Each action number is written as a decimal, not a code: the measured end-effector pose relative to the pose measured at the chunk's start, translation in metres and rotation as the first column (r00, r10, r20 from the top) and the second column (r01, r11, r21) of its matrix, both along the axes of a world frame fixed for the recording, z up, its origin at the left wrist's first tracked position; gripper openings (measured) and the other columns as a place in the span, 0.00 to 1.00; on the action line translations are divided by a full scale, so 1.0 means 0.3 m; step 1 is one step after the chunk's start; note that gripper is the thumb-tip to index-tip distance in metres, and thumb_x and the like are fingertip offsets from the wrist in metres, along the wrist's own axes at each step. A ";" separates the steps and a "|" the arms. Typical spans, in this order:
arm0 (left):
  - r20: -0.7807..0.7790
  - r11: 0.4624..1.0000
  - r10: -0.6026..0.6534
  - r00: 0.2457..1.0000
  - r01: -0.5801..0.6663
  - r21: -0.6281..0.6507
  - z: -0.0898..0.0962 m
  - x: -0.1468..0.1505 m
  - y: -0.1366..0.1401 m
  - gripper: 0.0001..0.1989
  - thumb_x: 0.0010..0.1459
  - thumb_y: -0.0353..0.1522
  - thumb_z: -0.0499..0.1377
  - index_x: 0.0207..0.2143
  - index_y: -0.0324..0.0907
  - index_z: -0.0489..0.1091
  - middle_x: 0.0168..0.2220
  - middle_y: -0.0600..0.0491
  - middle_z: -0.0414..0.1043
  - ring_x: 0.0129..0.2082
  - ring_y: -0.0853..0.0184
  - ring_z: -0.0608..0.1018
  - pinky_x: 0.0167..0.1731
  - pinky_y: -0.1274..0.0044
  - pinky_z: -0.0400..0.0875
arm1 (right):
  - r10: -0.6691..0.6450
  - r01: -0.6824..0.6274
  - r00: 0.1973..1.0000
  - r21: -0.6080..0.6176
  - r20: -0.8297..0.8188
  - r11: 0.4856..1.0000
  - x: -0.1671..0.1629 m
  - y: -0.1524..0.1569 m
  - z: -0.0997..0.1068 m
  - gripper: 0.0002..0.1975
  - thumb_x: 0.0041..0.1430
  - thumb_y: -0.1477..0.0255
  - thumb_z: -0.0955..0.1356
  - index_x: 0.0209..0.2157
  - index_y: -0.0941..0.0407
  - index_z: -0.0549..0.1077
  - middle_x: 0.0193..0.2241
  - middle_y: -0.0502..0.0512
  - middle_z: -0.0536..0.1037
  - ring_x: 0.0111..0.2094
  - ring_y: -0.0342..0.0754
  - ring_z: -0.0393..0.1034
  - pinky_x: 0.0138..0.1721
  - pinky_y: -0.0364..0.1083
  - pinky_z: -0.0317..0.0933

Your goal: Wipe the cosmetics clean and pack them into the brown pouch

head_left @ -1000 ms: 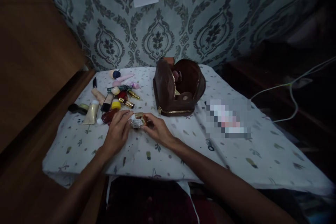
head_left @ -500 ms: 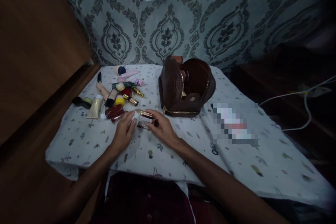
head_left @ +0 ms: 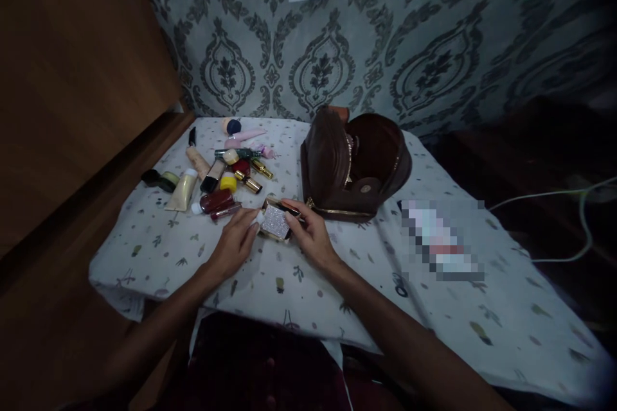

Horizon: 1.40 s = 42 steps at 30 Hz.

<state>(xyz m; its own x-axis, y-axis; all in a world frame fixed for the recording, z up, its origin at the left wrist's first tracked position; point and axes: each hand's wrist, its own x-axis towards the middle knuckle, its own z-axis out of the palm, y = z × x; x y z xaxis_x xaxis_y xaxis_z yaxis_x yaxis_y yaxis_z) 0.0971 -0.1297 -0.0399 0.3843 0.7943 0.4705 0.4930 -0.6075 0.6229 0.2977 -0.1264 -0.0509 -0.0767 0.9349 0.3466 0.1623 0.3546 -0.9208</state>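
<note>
Across the upper frame rose a patterned wall (head_left: 270, 26); beneath spread the cloth-covered desk (head_left: 448, 314); right of centre gaped a brown bag (head_left: 325, 154), its interior dark. At centre, left hand (head_left: 234, 239) and right hand (head_left: 315, 237) clamped a glittery case (head_left: 276, 223).

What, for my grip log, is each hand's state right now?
Left hand: closed, fingertips on a white piece beside the glittery silver item.
Right hand: closed, holding the glittery silver item.

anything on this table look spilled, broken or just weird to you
No spill or breakage is visible. The odd spot is the pixelated object right of the open brown bag: blocky squares hide what it is. Left of the bag, cosmetics lie jumbled on the tablecloth, which looks untidy.
</note>
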 end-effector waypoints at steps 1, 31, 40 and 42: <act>0.007 1.000 0.006 1.000 -0.006 0.007 0.005 0.000 0.002 0.16 0.69 0.32 0.49 0.54 0.39 0.67 0.49 0.44 0.72 0.50 0.60 0.73 0.53 0.65 0.69 | 0.011 -0.012 1.000 -0.009 -0.008 1.000 -0.002 0.001 0.000 0.21 0.64 0.57 0.65 0.52 0.54 0.73 0.49 0.57 0.79 0.50 0.53 0.73 0.50 0.51 0.67; 0.252 0.998 0.069 0.965 -0.070 -0.008 0.097 0.038 0.035 0.19 0.69 0.37 0.50 0.56 0.40 0.69 0.53 0.43 0.71 0.55 0.59 0.73 0.57 0.64 0.67 | -0.032 -0.631 0.565 -0.457 -0.824 0.626 -0.030 -0.027 0.030 0.15 0.53 0.72 0.75 0.43 0.55 0.74 0.30 0.50 0.80 0.24 0.41 0.75 0.19 0.36 0.65; 0.241 0.999 0.049 0.969 -0.050 -0.001 0.070 0.048 0.011 0.19 0.69 0.35 0.49 0.59 0.45 0.66 0.62 0.45 0.67 0.63 0.59 0.67 0.63 0.59 0.61 | -0.080 -0.675 0.452 -0.399 -0.888 0.621 -0.032 -0.017 0.027 0.04 0.58 0.74 0.72 0.36 0.57 0.74 0.31 0.50 0.80 0.25 0.38 0.72 0.25 0.35 0.70; 0.229 1.000 0.021 0.973 -0.025 0.013 0.071 0.055 -0.003 0.19 0.69 0.34 0.49 0.60 0.45 0.66 0.62 0.44 0.67 0.63 0.59 0.67 0.63 0.58 0.61 | -0.110 -0.679 0.425 -0.397 -0.899 0.617 -0.034 -0.014 0.019 0.03 0.59 0.75 0.71 0.37 0.57 0.74 0.31 0.50 0.80 0.26 0.39 0.73 0.27 0.35 0.71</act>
<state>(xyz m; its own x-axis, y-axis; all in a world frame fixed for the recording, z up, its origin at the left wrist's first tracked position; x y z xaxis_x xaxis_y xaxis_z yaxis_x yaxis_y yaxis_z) 0.1138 -0.1306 -0.0185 0.2471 0.7933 0.5564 0.3527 -0.6084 0.7109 0.2876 -0.1305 -0.0452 -0.4605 0.8555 -0.2369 -0.7228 -0.5163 -0.4594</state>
